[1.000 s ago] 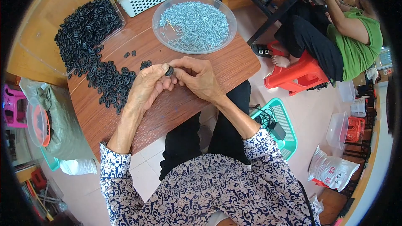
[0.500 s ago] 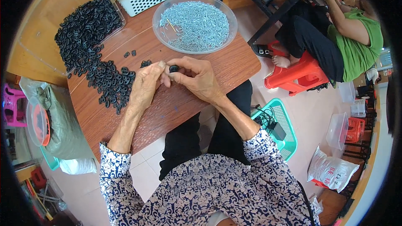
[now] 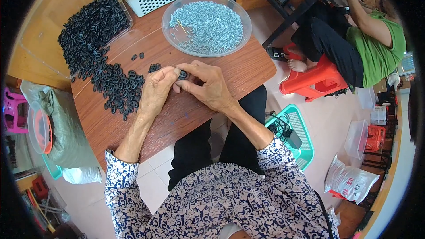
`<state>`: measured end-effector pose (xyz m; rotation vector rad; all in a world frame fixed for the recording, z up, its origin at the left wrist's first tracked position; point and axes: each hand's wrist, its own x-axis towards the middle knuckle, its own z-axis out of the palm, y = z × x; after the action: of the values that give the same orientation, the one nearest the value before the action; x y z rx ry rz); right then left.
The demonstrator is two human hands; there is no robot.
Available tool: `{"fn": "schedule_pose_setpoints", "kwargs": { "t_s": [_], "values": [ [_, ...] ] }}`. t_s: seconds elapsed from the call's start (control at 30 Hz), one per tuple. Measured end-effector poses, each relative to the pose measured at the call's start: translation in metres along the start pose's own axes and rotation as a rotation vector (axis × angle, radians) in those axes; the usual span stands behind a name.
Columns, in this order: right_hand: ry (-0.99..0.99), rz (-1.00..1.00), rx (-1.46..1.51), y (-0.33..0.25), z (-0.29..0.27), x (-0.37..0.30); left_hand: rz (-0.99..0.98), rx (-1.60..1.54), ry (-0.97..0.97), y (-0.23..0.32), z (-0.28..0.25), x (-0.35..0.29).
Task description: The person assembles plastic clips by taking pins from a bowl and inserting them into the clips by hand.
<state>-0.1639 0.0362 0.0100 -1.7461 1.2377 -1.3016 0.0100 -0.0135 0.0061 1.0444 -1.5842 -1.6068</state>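
Over the brown wooden table [image 3: 208, 102], both my hands meet at one small black oval plastic piece [image 3: 182, 75]. My left hand [image 3: 156, 87] pinches it from the left with thumb and fingers. My right hand [image 3: 210, 85] grips its other side between thumb and index finger. Fingertips partly cover the piece. Similar black pieces with holes lie in a loose heap [image 3: 117, 89] left of my left hand. Just beyond my hands stands a clear round bowl [image 3: 246, 40] holding many small silvery-blue metal pins [image 3: 212, 26], with a thin yellowish stick [image 3: 181, 26] among them.
A larger pile of black pieces [image 3: 93, 26] fills a clear tray at the far left. Behind the table is a white perforated basket [image 3: 155, 3]. A green basket [image 3: 305, 144] with cables stands by my right leg. Another person [image 3: 376, 40] sits on a red stool [image 3: 316, 77].
The black piece has turned between my fingers and now shows more of its flat face. My right fingers have shifted slightly around it; my left hand barely moved.
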Motion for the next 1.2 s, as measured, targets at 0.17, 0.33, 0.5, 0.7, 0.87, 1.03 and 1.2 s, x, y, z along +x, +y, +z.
{"fn": "schedule_pose_setpoints", "kwargs": {
  "t_s": [0.17, 0.33, 0.5, 0.7, 0.87, 1.03, 1.2],
  "values": [
    [0.016, -0.039, -0.092, 0.0, 0.0, -0.001, -0.009, 0.102, 0.02, 0.006, 0.002, -0.002],
    [0.055, -0.116, -0.125, 0.006, 0.002, -0.001, 0.029, 0.024, -0.002, 0.003, 0.006, 0.0],
    [0.061, -0.131, -0.14, 0.004, 0.003, 0.0, 0.058, 0.054, 0.013, 0.001, 0.003, -0.001],
    [0.052, 0.015, -0.012, -0.007, 0.005, 0.001, 0.115, 0.086, 0.116, -0.001, 0.009, -0.003],
    [0.142, 0.116, 0.106, -0.016, 0.002, 0.034, 0.231, 0.055, 0.141, 0.001, 0.012, -0.01],
    [0.192, -0.113, -0.094, -0.058, -0.021, 0.186, 0.375, 0.246, 0.073, 0.003, 0.011, -0.015],
    [0.189, 0.01, 0.16, -0.032, -0.007, 0.205, 0.375, 0.243, 0.167, 0.008, -0.004, -0.009]
  ]
}}
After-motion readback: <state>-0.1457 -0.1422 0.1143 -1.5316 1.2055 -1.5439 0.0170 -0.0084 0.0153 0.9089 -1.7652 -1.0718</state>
